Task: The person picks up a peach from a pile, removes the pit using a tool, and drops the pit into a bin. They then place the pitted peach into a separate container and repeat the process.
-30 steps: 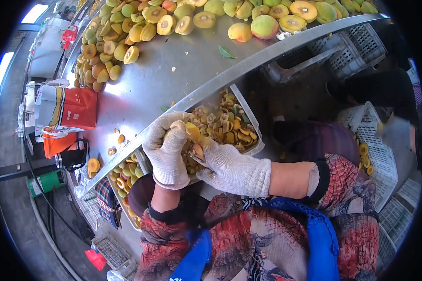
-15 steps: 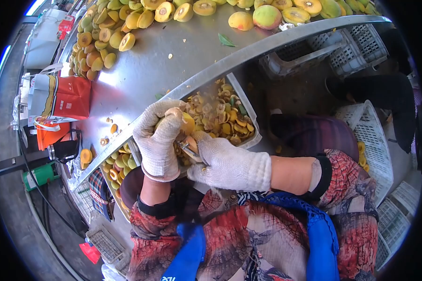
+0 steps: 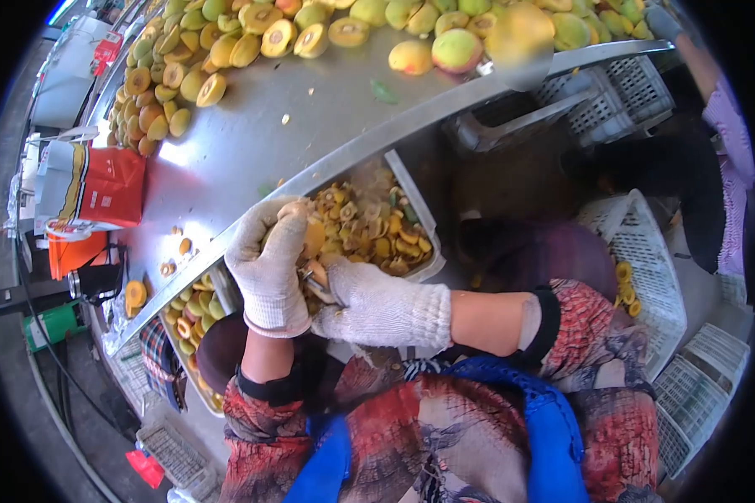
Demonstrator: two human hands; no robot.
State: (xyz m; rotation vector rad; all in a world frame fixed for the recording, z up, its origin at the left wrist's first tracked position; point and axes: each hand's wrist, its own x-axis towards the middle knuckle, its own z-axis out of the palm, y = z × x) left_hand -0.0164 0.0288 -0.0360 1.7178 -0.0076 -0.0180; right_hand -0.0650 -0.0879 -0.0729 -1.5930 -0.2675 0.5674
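My left hand, in a white knit glove, is closed around a yellow peach piece, mostly covered by the fingers. My right hand, gloved alike, grips a small metal hand tool. Its working end lies against or very near the fruit, and its exact kind is hidden. Both hands are close together above a white bin full of yellow fruit scraps and stones.
Halved peaches are heaped on the metal table. A blurred yellow round thing shows near its rim. A co-worker's gloved hand is at upper right. A red bag stands left; white crates stand right.
The whole view has shifted slightly. Both hands keep their grip over the bin. A blurred yellow round thing and a co-worker's arm have appeared at the upper right.
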